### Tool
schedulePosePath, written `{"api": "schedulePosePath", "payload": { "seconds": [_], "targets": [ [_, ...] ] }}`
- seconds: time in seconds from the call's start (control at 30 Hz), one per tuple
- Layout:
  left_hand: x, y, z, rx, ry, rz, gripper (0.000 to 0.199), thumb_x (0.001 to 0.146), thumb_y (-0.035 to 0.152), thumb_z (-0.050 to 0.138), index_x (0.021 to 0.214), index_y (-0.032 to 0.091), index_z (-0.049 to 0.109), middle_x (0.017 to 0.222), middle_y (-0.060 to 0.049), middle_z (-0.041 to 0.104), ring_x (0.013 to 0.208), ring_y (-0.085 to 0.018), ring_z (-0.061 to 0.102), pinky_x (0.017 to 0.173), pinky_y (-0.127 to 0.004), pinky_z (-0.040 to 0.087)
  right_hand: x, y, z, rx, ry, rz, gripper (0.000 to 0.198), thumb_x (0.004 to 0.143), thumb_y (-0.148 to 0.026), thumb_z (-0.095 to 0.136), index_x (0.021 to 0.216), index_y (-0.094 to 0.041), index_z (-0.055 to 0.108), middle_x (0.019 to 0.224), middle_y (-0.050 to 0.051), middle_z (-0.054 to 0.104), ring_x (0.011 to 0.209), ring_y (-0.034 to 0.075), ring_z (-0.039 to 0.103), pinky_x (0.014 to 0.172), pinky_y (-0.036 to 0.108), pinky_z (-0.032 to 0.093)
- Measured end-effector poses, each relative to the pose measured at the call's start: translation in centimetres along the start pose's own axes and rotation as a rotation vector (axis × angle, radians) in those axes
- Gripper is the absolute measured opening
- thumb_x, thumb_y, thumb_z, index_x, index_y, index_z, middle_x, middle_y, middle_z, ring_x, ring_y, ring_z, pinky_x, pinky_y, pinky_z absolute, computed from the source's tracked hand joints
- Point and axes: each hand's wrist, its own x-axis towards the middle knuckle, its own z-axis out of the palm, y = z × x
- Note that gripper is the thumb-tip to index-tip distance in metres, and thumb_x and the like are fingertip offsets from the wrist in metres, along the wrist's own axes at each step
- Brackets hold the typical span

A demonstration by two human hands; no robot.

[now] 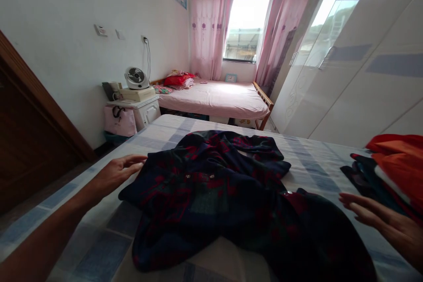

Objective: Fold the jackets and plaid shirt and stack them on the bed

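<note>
Dark navy-and-red patterned fabric garment: crumpled mid-bed on the blue-checked bedsheet | left hand: spread flat, fingertips at its left edge | right hand: open, just beside its right edge, holding nothing | we judge it soft, light, floppy; best gripped at edges or shoulders.

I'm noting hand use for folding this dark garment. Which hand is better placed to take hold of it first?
Probably the left hand: its fingertips reach the edge of the dark garment on the bed. The right hand hovers open beside it, near the stacked clothes.
</note>
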Motion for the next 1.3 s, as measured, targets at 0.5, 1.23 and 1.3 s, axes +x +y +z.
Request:
{"api": "schedulePosePath", "payload": {
  "seconds": [0.5, 1.23, 1.3],
  "targets": [
    [10.0, 2.0, 4.8, 0.322, -0.055, 0.089, 0.066, 0.061, 0.063, 0.058, 0.104, 0.015, 0.067, 0.104, -0.015, 0.069, 0.102, -0.035, 0.061, 0.09, -0.041, 0.046, 11.4, -9.6, 7.3, 0.003, -0.391, 0.138, 0.05, 0.079, -0.055, 0.049, 0.104, -0.014, 0.064, 0.079, 0.01, 0.071, 0.062, 0.02, 0.067, 0.052, 0.029, 0.053],
    [-3.2, 3.0, 6.7, 0.358, -0.056, 0.708, 0.06, 0.076, 0.043, 0.066, 0.132, 0.036, 0.046, 0.135, -0.005, 0.051, 0.117, -0.025, 0.053, 0.096, -0.036, 0.047, 0.6, -11.1, 2.1, -0.112, -0.199, -0.369, 0.043, 0.082, -0.047, 0.052, 0.122, -0.033, 0.057, 0.127, 0.006, 0.058, 0.112, 0.029, 0.058, 0.093, 0.043, 0.049],
    [-4.4, 4.5, 9.3, 0.449, -0.041, 0.817, 0.067, 0.074, 0.033, 0.068, 0.136, 0.031, 0.043, 0.132, -0.008, 0.053, 0.117, -0.027, 0.053, 0.096, -0.04, 0.046, -3.5, -10.7, 2.4, -0.199, -0.181, -0.476, 0.065, 0.073, -0.049, 0.063, 0.134, -0.035, 0.046, 0.136, 0.007, 0.052, 0.116, 0.032, 0.055, 0.09, 0.046, 0.051]
  ]
}}
